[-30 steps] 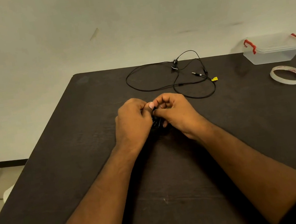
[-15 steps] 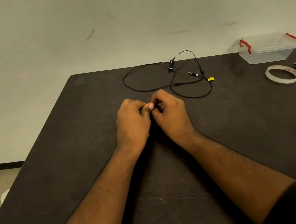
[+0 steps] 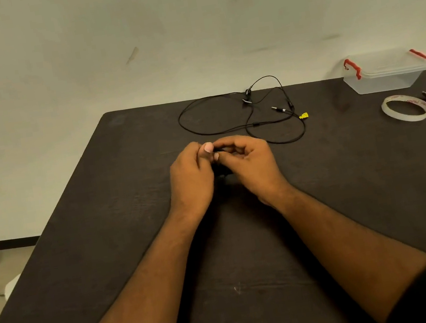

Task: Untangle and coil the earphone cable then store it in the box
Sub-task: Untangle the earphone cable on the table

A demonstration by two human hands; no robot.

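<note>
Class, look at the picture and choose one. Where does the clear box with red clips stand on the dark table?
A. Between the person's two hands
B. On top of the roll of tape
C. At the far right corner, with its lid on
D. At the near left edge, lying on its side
C: the clear box stands at the table's far right corner with its lid on, beyond the roll of tape.

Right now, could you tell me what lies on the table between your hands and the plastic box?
In the head view, only bare dark table lies between the right hand and the box; the loose earphone cable lies left of that line.
</note>
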